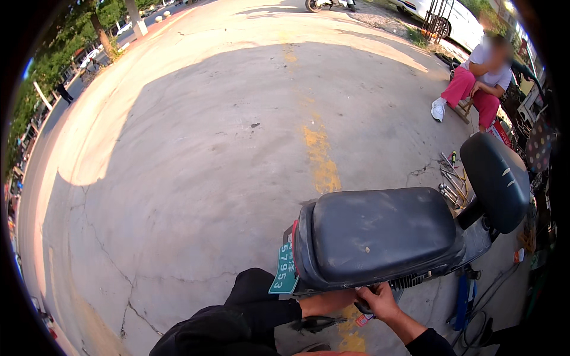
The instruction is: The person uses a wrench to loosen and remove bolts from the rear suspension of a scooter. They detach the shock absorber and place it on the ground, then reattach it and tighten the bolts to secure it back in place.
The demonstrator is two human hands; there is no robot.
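An electric scooter with a black padded seat (380,231) stands in front of me, its teal licence plate (283,267) at the rear. Under the near side of the seat, my right hand (383,301) is closed, thumb and fingers bent around a small dark part that I cannot make out. My left hand (332,302) reaches in from the left below the scooter's rear body. Its fingers are hidden behind my right hand and the bodywork. The two hands meet close to the black shock absorber spring (409,280).
Several metal hand tools (452,184) lie on the concrete beyond the scooter. A black backrest pad (496,181) rises at the right end. A blue jack-like tool (466,299) and dark hoses (490,302) are at lower right. A person (481,80) sits on a low stool.
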